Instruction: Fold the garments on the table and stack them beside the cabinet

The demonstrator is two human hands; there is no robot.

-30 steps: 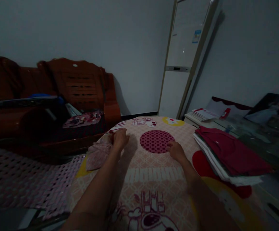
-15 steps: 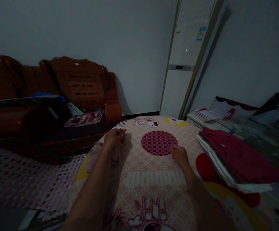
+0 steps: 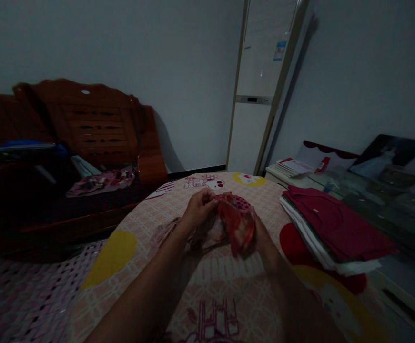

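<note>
Over the middle of the patterned tablecloth [image 3: 121,300], a crumpled patterned cloth [image 3: 241,231] with red and brownish parts is held up between my hands. My left hand [image 3: 199,208] pinches its upper left edge, thumb against fingers. At the right edge of the cloth is my right hand [image 3: 260,236], closed on it, its fingertips mostly hidden behind the fabric. A dull pink, bunched part [image 3: 166,233] trails to the left under my left forearm; whether it is the same piece I cannot tell.
A folded stack of clothes with a dark red garment [image 3: 336,224] on top lies on the table's right. Beyond it stands a glass-topped cabinet with papers [image 3: 295,167]. A wooden sofa [image 3: 96,119] is at left, a woven pink seat [image 3: 25,295] at lower left.
My left hand has moved right, bringing the cloth from the table's left side to the middle. My right hand, which was resting near the table's dotted circle, now grips the cloth. The view has turned slightly right.
</note>
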